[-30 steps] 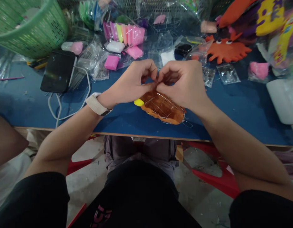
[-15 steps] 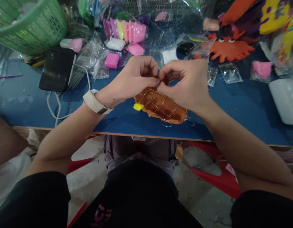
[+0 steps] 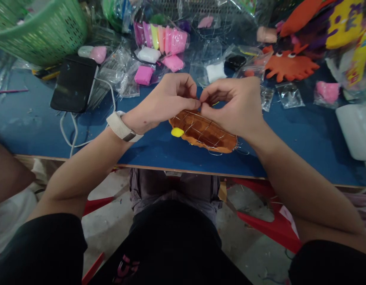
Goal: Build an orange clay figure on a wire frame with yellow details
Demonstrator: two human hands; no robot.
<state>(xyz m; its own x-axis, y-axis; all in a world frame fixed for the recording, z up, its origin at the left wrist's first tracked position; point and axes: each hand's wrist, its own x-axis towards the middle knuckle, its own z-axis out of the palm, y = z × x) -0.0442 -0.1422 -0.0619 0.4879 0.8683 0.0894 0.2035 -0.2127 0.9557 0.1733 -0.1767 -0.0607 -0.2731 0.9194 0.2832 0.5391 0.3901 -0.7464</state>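
My left hand (image 3: 173,95) and my right hand (image 3: 234,103) meet fingertip to fingertip over the far rim of an orange-brown, shallow oval piece (image 3: 227,137) that looks like modelling clay. Thin wire (image 3: 202,132) crosses its hollow face in a grid, with loose ends curling out at the right. Both hands are closed in a pinch; what lies between the fingertips is hidden. A small yellow lump (image 3: 177,132) sits at the piece's left edge, below my left hand. A bit of yellow also shows behind my right fingers.
Packets of pink (image 3: 143,75), white (image 3: 216,72) and black clay lie beyond my hands. An orange crab figure (image 3: 291,65) is at the back right, a white container (image 3: 356,132) at the right edge. To the left are a black device (image 3: 74,85) with a white cable and a green basket (image 3: 43,35).
The view has shifted slightly, so most things appear a little further right. My hands keep their pinch at the piece's far rim, and the piece seems tilted a little differently.
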